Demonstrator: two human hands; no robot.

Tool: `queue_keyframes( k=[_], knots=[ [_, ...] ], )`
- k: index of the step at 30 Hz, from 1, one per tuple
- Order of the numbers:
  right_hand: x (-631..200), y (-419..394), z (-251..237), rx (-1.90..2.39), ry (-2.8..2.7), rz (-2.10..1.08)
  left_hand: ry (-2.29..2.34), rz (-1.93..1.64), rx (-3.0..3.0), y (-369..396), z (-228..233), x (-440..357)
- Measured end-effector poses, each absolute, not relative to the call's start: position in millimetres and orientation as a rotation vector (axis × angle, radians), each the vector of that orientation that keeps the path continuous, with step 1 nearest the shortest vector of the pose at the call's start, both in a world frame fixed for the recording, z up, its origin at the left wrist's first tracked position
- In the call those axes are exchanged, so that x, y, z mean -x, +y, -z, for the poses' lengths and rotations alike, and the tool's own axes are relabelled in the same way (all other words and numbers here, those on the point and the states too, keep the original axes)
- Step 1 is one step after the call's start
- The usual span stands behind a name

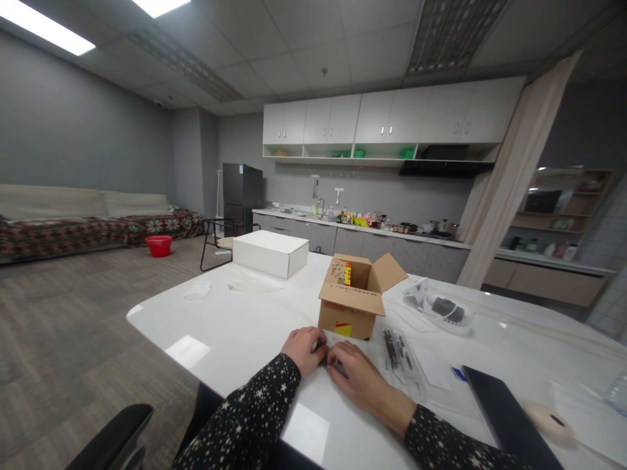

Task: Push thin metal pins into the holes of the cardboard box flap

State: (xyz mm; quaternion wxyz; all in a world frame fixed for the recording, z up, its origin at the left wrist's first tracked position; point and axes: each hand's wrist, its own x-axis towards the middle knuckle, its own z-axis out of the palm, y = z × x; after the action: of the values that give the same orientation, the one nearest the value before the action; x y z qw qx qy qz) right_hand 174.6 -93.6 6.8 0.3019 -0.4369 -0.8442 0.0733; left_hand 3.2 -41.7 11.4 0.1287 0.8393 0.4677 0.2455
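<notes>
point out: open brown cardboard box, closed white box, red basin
Open brown cardboard box [349,318], head view, front wall.
Closed white rectangular box [269,253], head view, lid top.
Round red plastic basin [158,246], head view, outer side wall.

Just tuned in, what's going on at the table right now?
A person in star-patterned sleeves has both hands together on the white table, left hand and right hand pinching a small dark item between them; what it is can't be told. Just behind sits an open cardboard box, with a clear bag of dark parts to the right.
</notes>
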Motion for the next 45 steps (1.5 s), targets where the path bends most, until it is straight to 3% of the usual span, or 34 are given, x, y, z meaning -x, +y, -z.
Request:
queue_keyframes(
  k=[26, 34, 45],
  knots=[
    [-172, -97, -13, 1.172, -2.290, -0.109, 1.347, -0.719, -2.429, -39, -11, -3],
    [-171, -100, -19, 1.118, -2.340, 0.084, 1.336, -0.736, -2.427, -37, -8, -2],
    [-177, -117, -112, 0.953, -2.190, 0.233, 1.348, -0.731, -2.438, -39, -10, -5]
  ],
)
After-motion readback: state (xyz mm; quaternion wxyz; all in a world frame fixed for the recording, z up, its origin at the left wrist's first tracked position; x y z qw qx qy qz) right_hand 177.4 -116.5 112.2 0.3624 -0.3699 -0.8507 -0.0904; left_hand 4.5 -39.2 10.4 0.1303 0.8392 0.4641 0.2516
